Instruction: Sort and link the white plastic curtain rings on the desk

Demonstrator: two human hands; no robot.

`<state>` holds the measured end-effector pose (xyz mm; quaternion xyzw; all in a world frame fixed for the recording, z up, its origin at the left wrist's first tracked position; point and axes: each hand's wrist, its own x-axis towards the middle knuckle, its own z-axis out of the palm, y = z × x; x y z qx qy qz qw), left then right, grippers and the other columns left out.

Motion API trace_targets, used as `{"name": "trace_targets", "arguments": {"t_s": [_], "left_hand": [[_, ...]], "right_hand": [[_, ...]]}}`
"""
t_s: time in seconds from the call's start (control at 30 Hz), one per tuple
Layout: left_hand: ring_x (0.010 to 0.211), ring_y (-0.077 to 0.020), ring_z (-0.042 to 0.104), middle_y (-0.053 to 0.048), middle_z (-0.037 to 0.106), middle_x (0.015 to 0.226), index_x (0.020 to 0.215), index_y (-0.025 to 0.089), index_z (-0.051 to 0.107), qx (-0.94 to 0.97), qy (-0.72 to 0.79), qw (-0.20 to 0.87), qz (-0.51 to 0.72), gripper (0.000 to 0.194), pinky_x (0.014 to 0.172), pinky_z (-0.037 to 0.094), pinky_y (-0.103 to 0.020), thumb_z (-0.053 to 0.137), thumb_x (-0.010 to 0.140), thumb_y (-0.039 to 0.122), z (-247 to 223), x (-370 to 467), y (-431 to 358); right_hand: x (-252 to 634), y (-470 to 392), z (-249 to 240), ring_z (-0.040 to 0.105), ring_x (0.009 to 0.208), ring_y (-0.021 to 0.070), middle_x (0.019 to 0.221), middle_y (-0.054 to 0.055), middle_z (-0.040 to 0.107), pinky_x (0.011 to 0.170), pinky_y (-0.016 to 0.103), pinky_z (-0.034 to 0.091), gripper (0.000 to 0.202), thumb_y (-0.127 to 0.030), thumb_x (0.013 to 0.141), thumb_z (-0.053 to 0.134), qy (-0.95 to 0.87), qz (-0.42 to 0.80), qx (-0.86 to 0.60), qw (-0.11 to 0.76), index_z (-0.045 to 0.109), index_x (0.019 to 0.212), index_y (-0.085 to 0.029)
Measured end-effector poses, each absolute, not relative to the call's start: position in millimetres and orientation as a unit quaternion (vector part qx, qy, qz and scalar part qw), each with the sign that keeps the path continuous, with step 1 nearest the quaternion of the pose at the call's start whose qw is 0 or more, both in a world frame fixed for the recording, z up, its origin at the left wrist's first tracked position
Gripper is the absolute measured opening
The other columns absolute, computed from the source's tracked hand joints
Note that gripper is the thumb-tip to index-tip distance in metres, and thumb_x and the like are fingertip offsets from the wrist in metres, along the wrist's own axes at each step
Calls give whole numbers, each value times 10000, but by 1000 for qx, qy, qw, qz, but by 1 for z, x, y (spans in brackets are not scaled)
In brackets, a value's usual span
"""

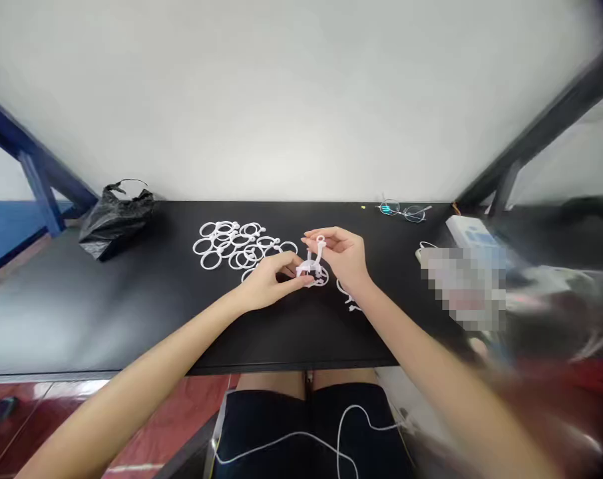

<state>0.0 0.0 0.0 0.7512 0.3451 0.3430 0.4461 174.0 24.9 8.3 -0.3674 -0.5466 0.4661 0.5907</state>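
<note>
Black desk (281,339) meets a pale wall (281,100); positions are given relative to the white plastic piece (306,267) held just above its surface. Left hand (269,283) pinches that piece low on its near left side, thumb in front and fingers behind, apparently to steady it. Right hand (346,256) is narrowed at its upper right part, beside an upright stem with a small eyelet; this grip appears to control the stem's angle. Exact fingertip contact is partly hidden. Loose white parts (351,307) lie to the piece's right, partly behind the right wrist. White rings (220,251) lie spread and overlapping to its left, presumably for easy reach. Farther out, eyeglasses (390,207) rest beyond it, rightward, likely kept out of the working area. Black bag (114,223) sits far left of it; white box (471,231), far right.
</note>
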Motion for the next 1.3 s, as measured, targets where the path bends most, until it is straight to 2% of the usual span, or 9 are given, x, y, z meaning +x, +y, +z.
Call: {"name": "trace_targets", "arguments": {"t_s": [0.27,0.47,0.73,0.9,1.07,1.17,1.3], "left_hand": [[731,-113,568,-13,592,828,855,159,582,728,361,468,348,258,682,476,-236,569,905,412,-4,-1,5],[894,-169,607,-71,641,984,873,152,642,721,349,477,363,302,776,501,-277,579,894,446,-3,-3,10],[843,-162,641,-67,706,929,910,147,709,662,352,545,376,370,820,535,-293,570,901,489,-3,-7,13],[840,-146,634,-55,693,907,883,149,715,589,344,611,402,348,838,540,-296,583,901,471,-6,-9,15],[799,-135,616,-44,666,832,811,143,707,546,344,638,420,360,796,540,-283,609,880,482,-5,-9,15],[739,-113,598,-22,629,781,773,141,687,532,345,650,418,351,757,538,-267,621,875,471,-4,-9,15],[688,-97,578,-11,608,762,763,144,665,522,338,662,418,345,699,525,-247,623,873,467,-4,-10,16]], "right_hand": [[177,26,7,710,854,200,854,53,740,817,352,593,56,-203,711,756,-552,398,-379,627,707,726,-183],[177,28,1,698,866,199,859,51,729,824,351,588,46,-230,746,713,-584,358,-381,621,702,723,-192],[180,30,-2,690,769,194,838,50,732,646,302,576,120,-307,750,723,-615,370,-409,564,735,790,-194],[179,30,-5,688,764,194,857,57,729,603,284,550,107,-276,779,700,-643,362,-402,541,740,837,-195],[179,27,-5,631,663,133,837,38,700,559,248,506,144,-210,865,617,-717,228,-375,542,745,930,-216],[180,25,-4,616,709,128,875,43,681,599,252,510,235,-173,918,529,-755,140,-344,541,742,989,-243],[181,25,-5,605,726,121,906,43,651,638,259,521,311,-137,934,462,-776,107,-333,525,728,1038,-262]]}}
